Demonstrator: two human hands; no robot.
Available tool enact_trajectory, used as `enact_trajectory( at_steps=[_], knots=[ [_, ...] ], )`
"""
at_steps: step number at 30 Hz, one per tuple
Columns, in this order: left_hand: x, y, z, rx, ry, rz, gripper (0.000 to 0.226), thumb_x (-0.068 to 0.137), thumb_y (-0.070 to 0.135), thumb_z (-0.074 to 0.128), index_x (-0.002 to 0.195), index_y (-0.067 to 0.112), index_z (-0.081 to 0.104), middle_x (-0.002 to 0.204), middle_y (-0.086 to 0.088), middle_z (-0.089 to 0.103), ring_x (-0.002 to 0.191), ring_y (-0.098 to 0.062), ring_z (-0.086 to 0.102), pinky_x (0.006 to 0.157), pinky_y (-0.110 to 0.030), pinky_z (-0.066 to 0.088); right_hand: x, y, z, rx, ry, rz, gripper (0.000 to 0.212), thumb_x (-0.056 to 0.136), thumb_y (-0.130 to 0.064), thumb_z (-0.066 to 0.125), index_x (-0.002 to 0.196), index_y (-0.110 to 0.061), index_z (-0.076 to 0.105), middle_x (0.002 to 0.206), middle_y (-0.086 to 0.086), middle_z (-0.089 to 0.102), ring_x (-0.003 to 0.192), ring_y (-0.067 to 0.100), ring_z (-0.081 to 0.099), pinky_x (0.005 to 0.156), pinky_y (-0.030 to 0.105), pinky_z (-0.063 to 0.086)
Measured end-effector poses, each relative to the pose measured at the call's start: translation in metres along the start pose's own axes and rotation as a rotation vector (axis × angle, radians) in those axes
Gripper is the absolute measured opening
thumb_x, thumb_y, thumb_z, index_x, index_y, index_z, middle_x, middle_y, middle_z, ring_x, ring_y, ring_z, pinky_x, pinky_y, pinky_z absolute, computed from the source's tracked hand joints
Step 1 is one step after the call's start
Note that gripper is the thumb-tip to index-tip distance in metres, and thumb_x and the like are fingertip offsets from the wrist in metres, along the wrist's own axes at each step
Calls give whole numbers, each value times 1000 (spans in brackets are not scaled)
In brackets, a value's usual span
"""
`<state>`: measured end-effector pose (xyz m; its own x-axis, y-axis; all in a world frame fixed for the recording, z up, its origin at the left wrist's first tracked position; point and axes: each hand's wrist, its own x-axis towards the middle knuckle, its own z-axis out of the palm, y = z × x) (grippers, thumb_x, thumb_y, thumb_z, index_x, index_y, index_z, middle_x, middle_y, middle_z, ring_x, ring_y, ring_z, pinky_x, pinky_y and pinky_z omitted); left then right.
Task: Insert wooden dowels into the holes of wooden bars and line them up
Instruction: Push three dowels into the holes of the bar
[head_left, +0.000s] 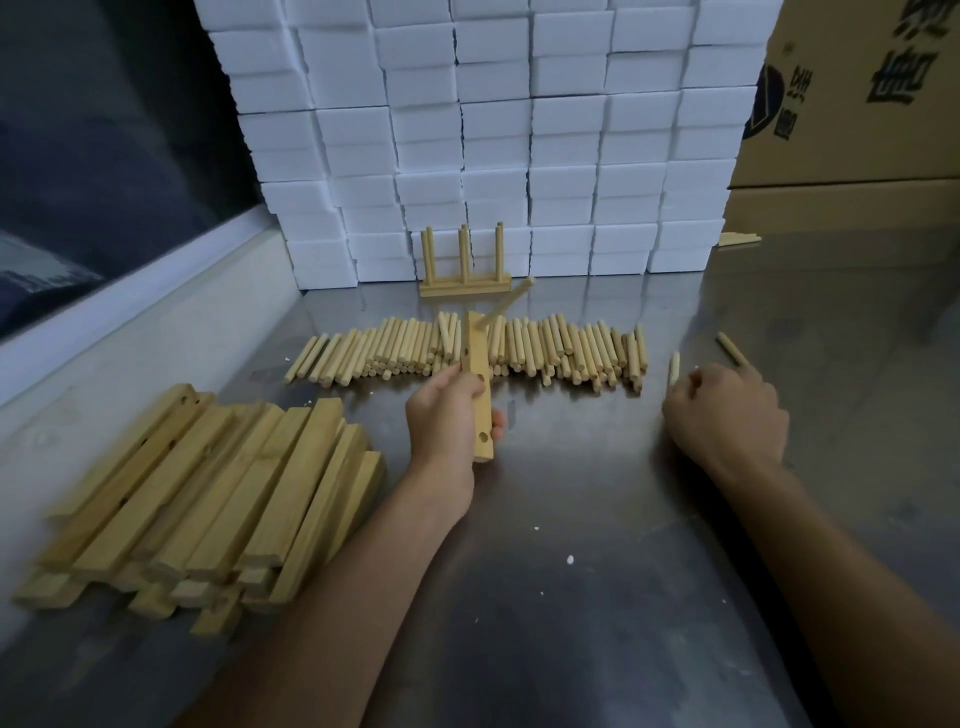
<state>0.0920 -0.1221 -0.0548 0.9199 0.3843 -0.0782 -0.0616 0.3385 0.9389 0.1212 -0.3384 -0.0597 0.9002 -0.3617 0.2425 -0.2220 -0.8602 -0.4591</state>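
Note:
My left hand (447, 410) grips a wooden bar (480, 395) held lengthwise above the table; one dowel (506, 304) sticks out of its far hole, and a near hole shows open. My right hand (727, 415) holds two dowels, one (674, 368) poking out at the left and one (731, 349) at the far side. A long row of loose dowels (545, 348) lies across the middle of the table. A finished bar with three upright dowels (464, 270) stands at the back. A pile of bare bars (208, 499) lies at the near left.
A wall of white foam blocks (493, 130) closes the back of the steel table (597, 519). Brown cardboard boxes (857, 104) stand at the back right, with a wooden piece (737, 239) beside them. A pale ledge (130, 322) runs along the left.

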Motion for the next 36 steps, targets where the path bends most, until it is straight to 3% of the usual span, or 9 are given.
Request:
enact_trajectory(
  at_steps=[7,11,14,18,21,24,30,32,36],
  knots=[
    [0,-1,-1,-16,-41,21,13,101,16,54,98,16,67,85,-2,70,48,-16,60,37,-24,42,0,-1,-6,-18,-40,40,10,89,-10,59,96,-7,65,100,17,63,96,40,58,78,43,51],
    [-3,-4,-4,22,-68,39,16,103,21,50,95,16,64,72,7,70,42,-14,54,34,-19,29,3,0,-6,52,-11,47,29,90,-3,59,118,-1,54,124,24,46,102,47,53,85,48,45],
    [-2,-6,-4,41,-55,30,13,101,22,53,94,17,63,68,8,69,41,-12,48,33,-17,26,-4,-11,-5,251,64,-89,30,96,-6,50,126,-7,50,127,19,46,96,37,52,84,44,43],
    [-1,-6,-5,59,-68,20,15,98,25,58,96,12,64,62,8,64,39,-10,44,32,-17,25,-21,-32,1,374,122,-267,20,102,-39,44,105,-22,53,88,7,67,78,32,59,69,40,47],
    [-2,-5,-4,50,-77,12,16,98,25,59,95,10,63,59,8,63,37,-10,43,33,-16,26,-33,-43,5,376,162,-414,26,98,-51,48,89,-27,51,60,-12,54,61,21,53,54,28,33],
    [-3,-5,-3,43,-101,17,12,97,18,59,91,9,64,62,3,62,38,-11,42,32,-16,27,-39,-49,11,467,149,-498,24,96,-44,58,84,-24,55,50,-10,46,49,13,46,50,28,30],
    [-2,-6,-4,-11,-164,32,15,96,1,52,90,8,64,69,-4,62,43,-13,47,34,-20,27,-43,-55,12,648,148,-575,12,97,-14,63,101,-7,73,77,-3,62,70,11,56,63,18,42],
    [-1,-8,-4,5,-175,42,13,97,3,52,95,8,64,72,-6,63,45,-13,49,35,-22,30,-42,-56,12,639,195,-546,14,94,-15,67,103,-8,76,89,4,59,79,14,54,70,25,43],
    [-1,-11,-3,51,-199,73,14,98,6,54,102,12,66,76,-5,68,48,-12,52,39,-24,36,-42,-58,8,861,106,-473,14,98,-23,61,93,-11,67,79,1,65,71,16,62,65,29,50]
  ],
)
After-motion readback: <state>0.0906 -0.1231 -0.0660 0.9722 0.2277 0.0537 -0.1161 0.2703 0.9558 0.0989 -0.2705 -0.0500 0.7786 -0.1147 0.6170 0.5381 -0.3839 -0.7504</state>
